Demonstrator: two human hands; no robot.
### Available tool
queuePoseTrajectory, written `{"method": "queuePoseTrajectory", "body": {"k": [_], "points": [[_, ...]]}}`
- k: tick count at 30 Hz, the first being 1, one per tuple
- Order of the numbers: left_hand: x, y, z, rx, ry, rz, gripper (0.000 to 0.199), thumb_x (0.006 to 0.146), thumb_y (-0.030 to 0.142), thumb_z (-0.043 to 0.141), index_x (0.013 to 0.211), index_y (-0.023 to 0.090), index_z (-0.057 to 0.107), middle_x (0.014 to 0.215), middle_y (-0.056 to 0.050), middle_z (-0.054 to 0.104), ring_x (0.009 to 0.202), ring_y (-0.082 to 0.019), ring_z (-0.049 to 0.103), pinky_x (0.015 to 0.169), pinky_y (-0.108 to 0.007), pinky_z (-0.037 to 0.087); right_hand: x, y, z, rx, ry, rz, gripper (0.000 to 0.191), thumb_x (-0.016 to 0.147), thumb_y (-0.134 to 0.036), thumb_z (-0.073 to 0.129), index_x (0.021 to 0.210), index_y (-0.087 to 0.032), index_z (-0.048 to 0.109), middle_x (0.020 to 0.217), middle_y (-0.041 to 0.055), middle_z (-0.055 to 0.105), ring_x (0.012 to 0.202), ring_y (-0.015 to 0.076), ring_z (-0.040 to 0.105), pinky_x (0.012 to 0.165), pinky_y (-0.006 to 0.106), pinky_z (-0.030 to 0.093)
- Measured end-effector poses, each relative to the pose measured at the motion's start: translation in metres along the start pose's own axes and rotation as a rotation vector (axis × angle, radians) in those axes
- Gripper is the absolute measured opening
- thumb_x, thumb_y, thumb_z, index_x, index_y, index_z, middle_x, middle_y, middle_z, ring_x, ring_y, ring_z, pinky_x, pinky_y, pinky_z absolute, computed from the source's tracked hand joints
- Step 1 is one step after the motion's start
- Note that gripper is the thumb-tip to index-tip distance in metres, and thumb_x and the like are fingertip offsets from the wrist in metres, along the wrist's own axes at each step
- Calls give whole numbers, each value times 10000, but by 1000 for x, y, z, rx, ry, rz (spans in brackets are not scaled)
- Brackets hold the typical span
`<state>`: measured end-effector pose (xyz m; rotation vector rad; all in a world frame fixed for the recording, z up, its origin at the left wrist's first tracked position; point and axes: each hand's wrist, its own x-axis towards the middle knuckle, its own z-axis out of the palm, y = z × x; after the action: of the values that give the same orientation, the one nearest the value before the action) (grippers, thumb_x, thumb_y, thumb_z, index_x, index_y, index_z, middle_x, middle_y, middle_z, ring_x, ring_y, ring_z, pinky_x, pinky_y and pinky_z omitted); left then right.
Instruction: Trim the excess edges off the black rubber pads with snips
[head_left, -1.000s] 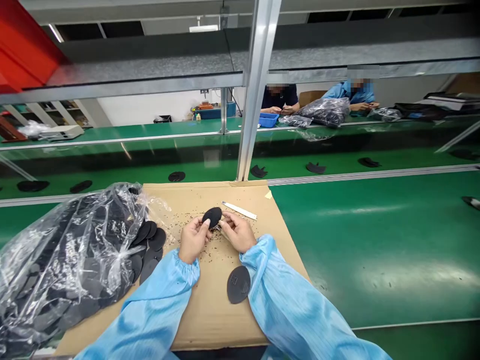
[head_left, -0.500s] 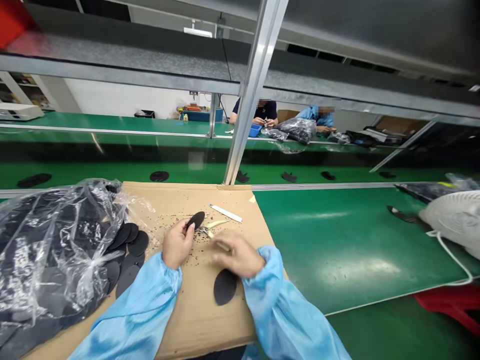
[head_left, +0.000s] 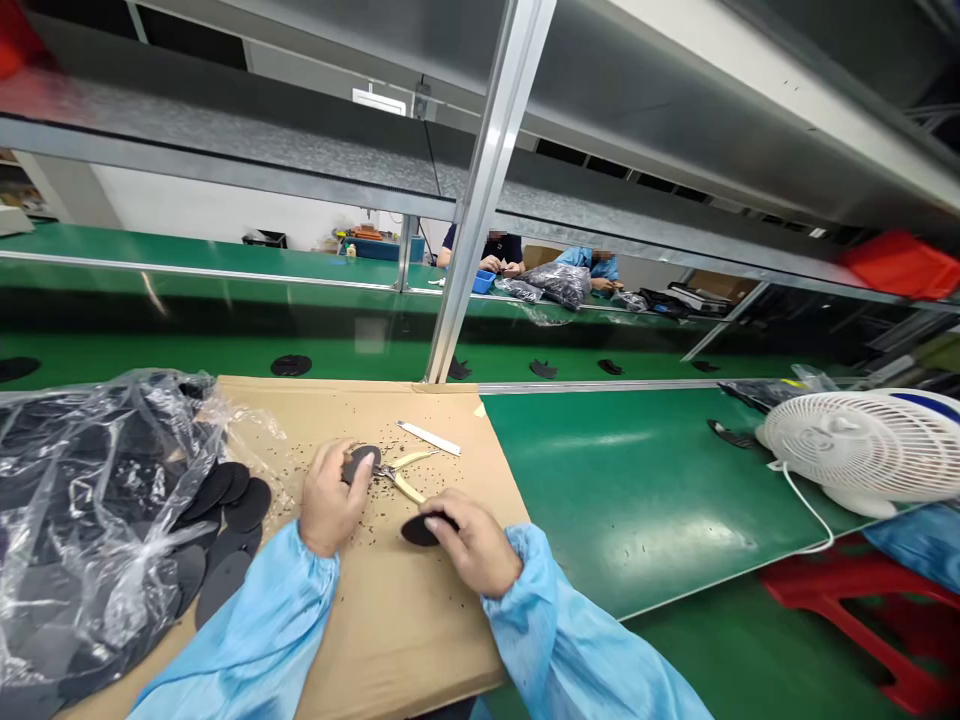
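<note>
My left hand [head_left: 331, 495] pinches a small black disc [head_left: 363, 464] between thumb and fingers, above the cardboard sheet [head_left: 405, 640]. To its right, my right hand [head_left: 474, 540] grips a second black oval disc [head_left: 427, 529] by its edge, thumb on top. Between the hands lie cutting pliers [head_left: 409, 487] with pale yellow handles, their jaws close to the left disc. A white flat strip, perhaps a knife [head_left: 429, 437], rests just beyond the pliers. Tiny black scraps are scattered around them on the cardboard.
At the left, a clear plastic bag [head_left: 82, 520] spills several black discs [head_left: 247, 503]. A metal post [head_left: 480, 190] rises behind the cardboard. Black pieces [head_left: 291, 365] lie on the green belt behind. On the right stand a white fan [head_left: 847, 440] and a red stool [head_left: 840, 600]. Two people sit across.
My right hand has taken up the disc that lay on the cardboard. My left hand still holds its disc, now tilted differently. The whole view has turned somewhat to the right.
</note>
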<state>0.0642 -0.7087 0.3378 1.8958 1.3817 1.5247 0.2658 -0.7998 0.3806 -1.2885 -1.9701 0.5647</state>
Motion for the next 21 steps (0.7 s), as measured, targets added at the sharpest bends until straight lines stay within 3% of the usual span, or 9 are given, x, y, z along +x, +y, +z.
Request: {"method": "queuePoseTrajectory", "body": {"k": [2,5,7,9,11,14,17,21], "points": [[-5,4,2,-273,-155,-36,360,893,389,526,1161,151,563,1037,-118,652,881,-211,639,787,-345,537,16,0,8,144,125,48,149,907,-241,519,999,-204,630,938,56,677,854,187,648,784,330,534],[-10,6,5,-459,-361,-19,324,898,373,542,1148,170,582,1029,-93,679,900,-192,653,793,-314,533,39,2,21,319,154,85,133,892,-310,559,961,-217,624,893,31,698,786,193,675,707,322,567],[-11,6,6,-396,-358,-2,252,895,362,557,1045,175,635,979,-76,690,891,-186,649,795,-300,517,56,10,20,228,146,80,147,891,-349,570,877,-229,653,818,2,700,750,190,670,679,310,565],[-10,6,6,-305,-314,-17,226,905,364,542,972,180,654,915,-60,692,834,-175,643,755,-286,503,79,27,6,43,201,96,211,899,-361,552,808,-216,675,764,-3,688,726,182,648,678,304,550],[-8,6,6,-223,-299,-21,222,907,370,538,949,186,655,876,-48,689,791,-169,633,722,-281,489,107,53,-19,-92,302,156,218,904,-311,519,852,-179,684,829,34,689,783,189,631,749,329,530],[-8,6,8,-87,-372,60,205,911,358,530,917,197,656,861,-43,681,797,-172,622,731,-288,475,156,102,-61,-295,409,298,179,849,-194,553,924,-128,702,961,104,670,928,217,604,891,368,466],[-9,5,10,27,-399,126,198,923,332,506,971,196,641,919,-61,668,876,-195,616,789,-318,478,198,144,-86,-425,352,376,140,818,-174,618,874,-106,727,1036,129,655,1071,221,558,984,338,390],[-9,3,12,152,-307,128,234,912,290,520,1109,186,592,1060,-92,641,1003,-227,587,884,-369,477,234,177,-89,-519,223,428,141,843,-226,647,852,-115,733,957,83,681,1104,176,541,975,284,372]]}}
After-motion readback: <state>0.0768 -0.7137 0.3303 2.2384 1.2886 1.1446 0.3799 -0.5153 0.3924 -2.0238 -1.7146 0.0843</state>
